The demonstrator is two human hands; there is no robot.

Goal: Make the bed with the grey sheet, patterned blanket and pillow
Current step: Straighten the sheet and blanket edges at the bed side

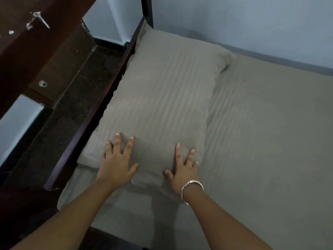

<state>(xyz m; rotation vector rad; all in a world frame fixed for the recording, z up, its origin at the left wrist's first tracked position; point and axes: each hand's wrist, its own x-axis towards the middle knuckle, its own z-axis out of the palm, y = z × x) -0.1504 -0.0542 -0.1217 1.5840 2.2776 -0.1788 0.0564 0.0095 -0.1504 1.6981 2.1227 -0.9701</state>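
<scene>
A grey pillow (pixel 162 91) lies on the grey sheet (pixel 270 132) along the bed's dark wooden end rail (pixel 100 105). The left hand (pixel 117 163) and the right hand (pixel 183 170) both press flat on the pillow's near end, fingers (pixel 129 143) spread wide. A silver bangle (pixel 191 188) sits on the right wrist.

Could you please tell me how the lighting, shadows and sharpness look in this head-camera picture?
Head view: dim, even light with no glare; a soft dark shadow lies on the sheet at the pillow's near end; the whole frame is slightly soft; the wide lens slants the bed frame and the wall.
</scene>
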